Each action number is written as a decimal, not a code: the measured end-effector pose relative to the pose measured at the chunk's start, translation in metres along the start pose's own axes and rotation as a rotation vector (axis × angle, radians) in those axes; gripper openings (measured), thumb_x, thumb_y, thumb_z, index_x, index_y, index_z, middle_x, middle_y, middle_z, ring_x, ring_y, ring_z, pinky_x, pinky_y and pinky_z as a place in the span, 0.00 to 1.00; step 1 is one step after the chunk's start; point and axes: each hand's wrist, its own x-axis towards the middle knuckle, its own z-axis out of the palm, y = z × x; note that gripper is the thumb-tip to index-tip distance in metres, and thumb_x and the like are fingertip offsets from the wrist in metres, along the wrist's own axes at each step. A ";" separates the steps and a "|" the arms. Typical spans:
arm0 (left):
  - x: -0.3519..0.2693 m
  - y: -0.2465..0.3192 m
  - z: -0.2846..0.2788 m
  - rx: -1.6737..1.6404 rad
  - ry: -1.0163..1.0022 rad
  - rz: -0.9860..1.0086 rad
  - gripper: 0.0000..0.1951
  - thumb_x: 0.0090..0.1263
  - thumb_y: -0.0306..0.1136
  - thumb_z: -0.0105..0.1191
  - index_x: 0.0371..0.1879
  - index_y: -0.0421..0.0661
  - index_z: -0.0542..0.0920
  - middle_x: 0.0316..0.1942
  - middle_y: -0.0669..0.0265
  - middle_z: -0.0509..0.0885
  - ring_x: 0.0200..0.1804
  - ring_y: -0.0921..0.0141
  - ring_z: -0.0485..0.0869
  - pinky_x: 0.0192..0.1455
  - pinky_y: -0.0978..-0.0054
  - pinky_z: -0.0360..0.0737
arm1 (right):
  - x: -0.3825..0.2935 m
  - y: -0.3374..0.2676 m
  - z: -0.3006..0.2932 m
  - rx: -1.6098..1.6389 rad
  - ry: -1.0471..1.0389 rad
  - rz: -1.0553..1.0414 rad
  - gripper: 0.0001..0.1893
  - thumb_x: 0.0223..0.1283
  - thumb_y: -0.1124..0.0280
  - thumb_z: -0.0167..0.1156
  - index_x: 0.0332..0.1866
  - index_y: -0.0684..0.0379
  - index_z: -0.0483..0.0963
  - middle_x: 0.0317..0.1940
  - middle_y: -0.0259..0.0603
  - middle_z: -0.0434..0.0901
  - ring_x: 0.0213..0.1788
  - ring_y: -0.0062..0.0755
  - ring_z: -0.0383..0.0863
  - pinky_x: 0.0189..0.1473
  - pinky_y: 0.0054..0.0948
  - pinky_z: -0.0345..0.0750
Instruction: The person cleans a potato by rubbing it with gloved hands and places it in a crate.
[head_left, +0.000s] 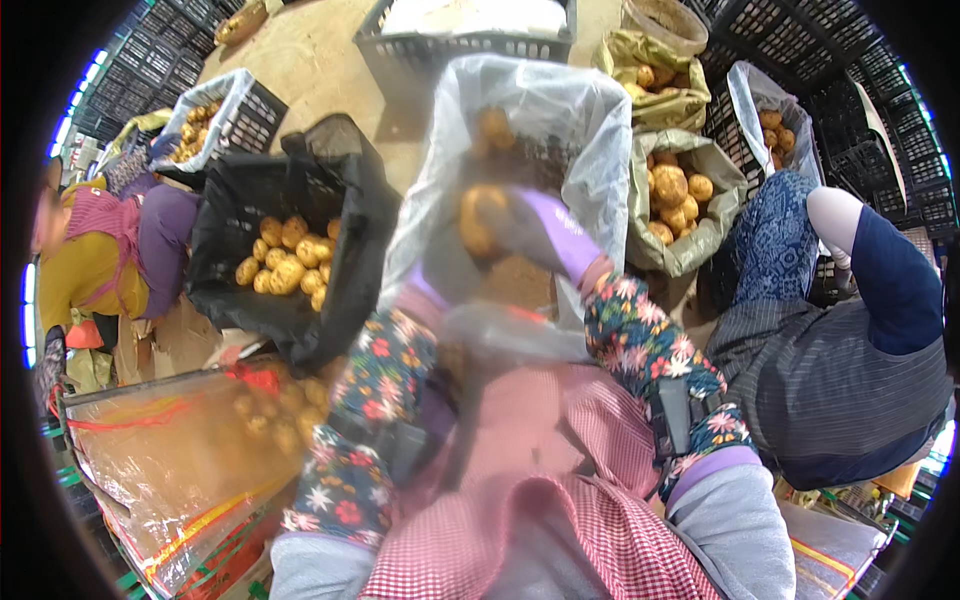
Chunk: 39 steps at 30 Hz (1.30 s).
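Straight ahead is a crate lined with a translucent white plastic bag (600, 97). Over its opening, my right hand (536, 229), in a purple and dark grey glove, grips a large potato (476, 214). My left hand (446, 281), gloved the same way, sits lower at the crate's left side. Blur hides its fingers, so I cannot tell whether it holds anything. Farther inside the liner there is another blurred potato (495, 129).
Left stands a black bag (225, 217) with several potatoes (289, 270). Right is an olive sack (720, 214) of potatoes, close to a seated person (825, 375). Another person (105, 247) is far left. A black crate (465, 49) stands beyond the liner.
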 end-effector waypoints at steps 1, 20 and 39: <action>0.005 0.011 -0.007 0.046 -0.044 0.061 0.23 0.80 0.39 0.48 0.69 0.42 0.67 0.57 0.57 0.80 0.56 0.65 0.83 0.56 0.67 0.86 | 0.000 -0.001 -0.005 0.072 0.104 -0.043 0.28 0.70 0.43 0.55 0.53 0.62 0.80 0.49 0.53 0.86 0.53 0.52 0.85 0.58 0.43 0.78; 0.013 0.094 -0.003 0.553 -0.127 0.429 0.24 0.77 0.25 0.53 0.70 0.36 0.64 0.57 0.55 0.80 0.54 0.64 0.85 0.59 0.69 0.83 | 0.001 -0.027 -0.028 0.715 0.125 -0.182 0.28 0.72 0.52 0.60 0.66 0.63 0.74 0.47 0.43 0.85 0.51 0.29 0.81 0.55 0.29 0.77; -0.037 0.028 0.022 -0.583 0.053 -0.259 0.20 0.81 0.51 0.47 0.55 0.46 0.76 0.39 0.70 0.79 0.35 0.74 0.79 0.38 0.74 0.78 | -0.032 -0.019 0.003 0.134 -0.033 -0.151 0.30 0.63 0.75 0.61 0.72 0.60 0.68 0.60 0.43 0.81 0.59 0.29 0.81 0.59 0.30 0.80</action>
